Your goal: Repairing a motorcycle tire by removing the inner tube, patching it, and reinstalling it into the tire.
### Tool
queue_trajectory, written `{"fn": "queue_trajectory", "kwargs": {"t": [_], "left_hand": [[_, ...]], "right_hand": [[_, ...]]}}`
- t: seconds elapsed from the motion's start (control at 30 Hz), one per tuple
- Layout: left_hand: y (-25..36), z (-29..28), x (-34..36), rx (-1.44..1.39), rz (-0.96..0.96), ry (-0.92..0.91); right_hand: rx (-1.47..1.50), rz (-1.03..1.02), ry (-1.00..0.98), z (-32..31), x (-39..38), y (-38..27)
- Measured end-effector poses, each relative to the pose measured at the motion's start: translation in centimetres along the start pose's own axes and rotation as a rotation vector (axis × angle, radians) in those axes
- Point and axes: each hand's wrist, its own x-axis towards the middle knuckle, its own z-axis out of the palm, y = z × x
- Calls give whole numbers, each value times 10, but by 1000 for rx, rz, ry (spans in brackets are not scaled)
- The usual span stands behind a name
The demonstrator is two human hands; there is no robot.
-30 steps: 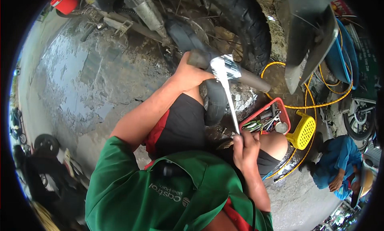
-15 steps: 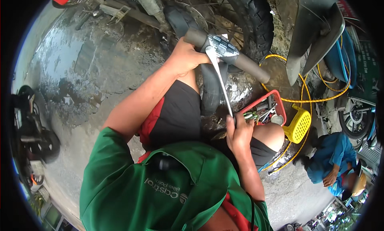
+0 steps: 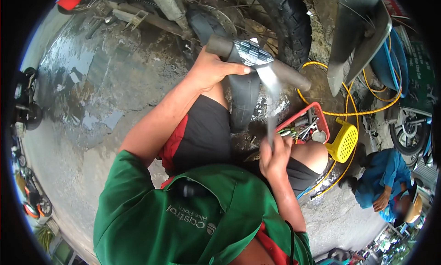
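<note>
My left hand (image 3: 211,70) grips the left end of a short grey pipe (image 3: 290,75), its thumb stretched along the dark band of rubber wrapped round the pipe's middle. On that band lies a shiny, checkered, patch-like sheet (image 3: 251,53). A black inner tube (image 3: 243,104) hangs below and appears to run up to the pipe. My right hand (image 3: 275,157) is closed round the lower end of a metal lever (image 3: 272,111), which looks like a tire lever and is smeared by motion. The lever's broad upper end is at the lower edge of the sheet; whether they touch I cannot tell.
Beyond the pipe stand a motorcycle tire (image 3: 287,24) and wheel parts. Right of my knees are a red basket (image 3: 324,120) of tools, a yellow perforated stool (image 3: 343,143) and a yellow hose (image 3: 351,113). A person in blue (image 3: 381,180) crouches at far right.
The lever's upper end has swung right and down off the checkered sheet. My left thumb now shows stretched out along the band. The pipe has shifted slightly left.
</note>
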Motion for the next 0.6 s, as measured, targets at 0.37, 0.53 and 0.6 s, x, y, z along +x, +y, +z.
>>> {"fn": "queue_trajectory", "kwargs": {"t": [0.37, 0.53, 0.6], "left_hand": [[0, 1, 6, 7, -156, 41], [-1, 0, 5, 4, -76, 11], [-2, -1, 6, 17, -89, 16]], "right_hand": [[-54, 24, -53, -8, 9, 11], [181, -153, 148, -6, 7, 9], [40, -59, 64, -5, 7, 8]]}}
